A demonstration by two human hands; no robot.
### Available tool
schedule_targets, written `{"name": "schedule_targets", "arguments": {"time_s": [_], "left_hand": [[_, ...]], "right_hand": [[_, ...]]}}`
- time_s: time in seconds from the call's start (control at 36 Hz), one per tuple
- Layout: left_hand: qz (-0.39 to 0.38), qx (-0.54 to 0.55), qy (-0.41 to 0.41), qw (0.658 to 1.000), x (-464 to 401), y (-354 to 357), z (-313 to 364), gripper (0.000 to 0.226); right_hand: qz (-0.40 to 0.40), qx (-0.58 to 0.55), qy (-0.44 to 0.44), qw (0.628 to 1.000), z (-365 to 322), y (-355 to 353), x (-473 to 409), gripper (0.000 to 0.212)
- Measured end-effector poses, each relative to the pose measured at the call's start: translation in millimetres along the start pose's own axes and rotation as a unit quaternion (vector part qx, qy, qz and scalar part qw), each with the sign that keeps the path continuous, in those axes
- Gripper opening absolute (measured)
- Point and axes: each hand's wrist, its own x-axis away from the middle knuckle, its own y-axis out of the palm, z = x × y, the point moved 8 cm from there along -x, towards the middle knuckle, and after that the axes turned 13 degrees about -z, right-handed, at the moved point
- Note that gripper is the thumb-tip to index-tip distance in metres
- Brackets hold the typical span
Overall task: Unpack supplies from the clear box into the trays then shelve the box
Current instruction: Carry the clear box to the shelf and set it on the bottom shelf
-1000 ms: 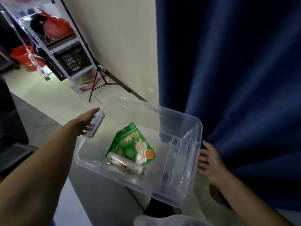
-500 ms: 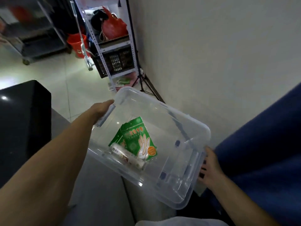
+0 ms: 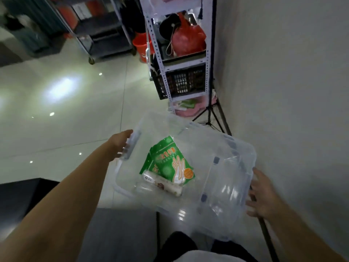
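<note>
The clear plastic storage box [image 3: 226,176] hangs between both hands. The left hand [image 3: 120,146] has its fingers curled round the end handle [image 3: 133,146], and the right hand [image 3: 262,195] has its fingers spread against the opposite end. Green glove packets [image 3: 170,163] lie inside, between the two hands. It looks like mid-carry to me, and the next move is setting the box down beside the trays.

A glossy pale tiled floor [image 3: 66,114] caught white glints of overhead light in a dim room. Against the plain wall [image 3: 283,72] stood a perforated metal rack [image 3: 167,76] holding a red bag [image 3: 187,40] and a black crate [image 3: 181,82], with an orange bucket [image 3: 140,48] behind it, tripod legs [image 3: 209,114] beside it, and a wheeled cart [image 3: 105,35] farther back.
</note>
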Motion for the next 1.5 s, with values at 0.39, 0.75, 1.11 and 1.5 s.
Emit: {"name": "schedule_targets", "arguments": {"time_s": [0.39,0.75,1.11,1.5], "left_hand": [[0.026,0.154,-0.046,0.987,-171,-195,42,0.05],[0.045,0.218,-0.034,0.974,-299,-406,114,0.041],[0.116,0.271,-0.074,0.953,-448,-608,206,0.035],[0.058,0.308,-0.081,0.946,-635,-792,346,0.047]], "right_hand": [[-0.046,0.191,0.017,0.98,-263,224,-151,0.086],[-0.101,0.23,-0.023,0.968,-443,466,-247,0.064],[-0.163,0.218,0.0,0.962,-610,708,-417,0.069],[-0.076,0.246,0.01,0.966,-780,913,-552,0.053]]}}
